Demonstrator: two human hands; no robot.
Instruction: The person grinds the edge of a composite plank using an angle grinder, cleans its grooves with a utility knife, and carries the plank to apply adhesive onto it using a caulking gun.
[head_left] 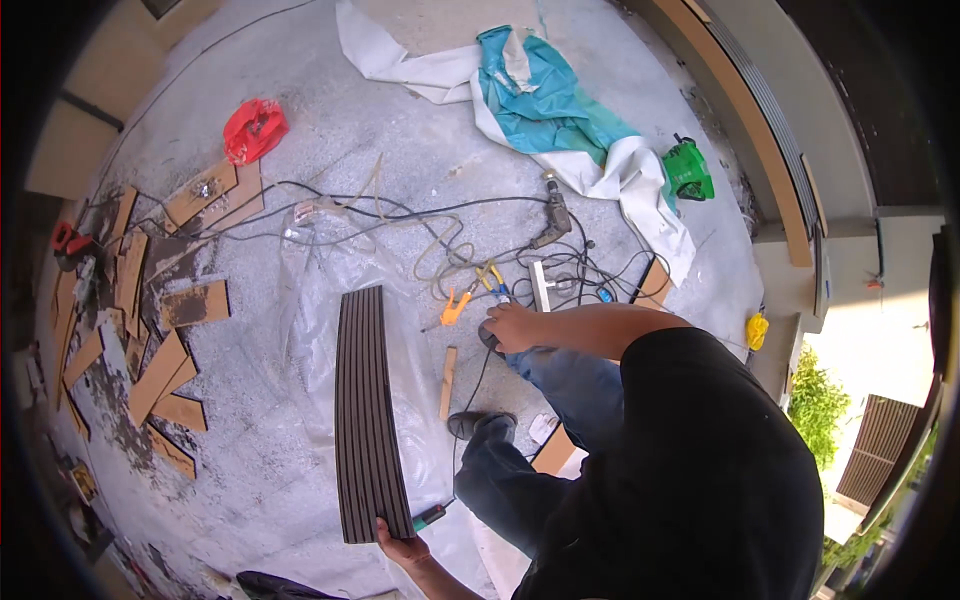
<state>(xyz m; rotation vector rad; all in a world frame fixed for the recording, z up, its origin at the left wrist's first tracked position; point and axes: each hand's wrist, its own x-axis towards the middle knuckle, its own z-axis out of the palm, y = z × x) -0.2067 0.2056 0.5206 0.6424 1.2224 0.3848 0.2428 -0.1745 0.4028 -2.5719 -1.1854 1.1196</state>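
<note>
A long dark brown ribbed panel (367,415) stretches away from me, slightly bowed in this view. My left hand (403,548) is closed on its near end, thumb over the ribbed face. Farther forward, my right hand (512,328) is down beside my bent knee and dark shoe, its fingers curled and partly hidden. Just beyond that hand lie yellow-and-blue-handled pliers (494,280), and left of it an orange-handled tool (455,307). I cannot make out whether the right fingers grip anything. A green-and-black tool (430,517) lies beside the panel's near end.
Tangled cables (440,240) and a power drill (553,218) lie ahead on the dusty floor. Wood offcuts (160,375) are scattered left, near a red bag (255,130). A teal-and-white sheet (555,110) and a green case (688,170) lie farther off. Clear plastic sheeting (315,300) lies around the panel.
</note>
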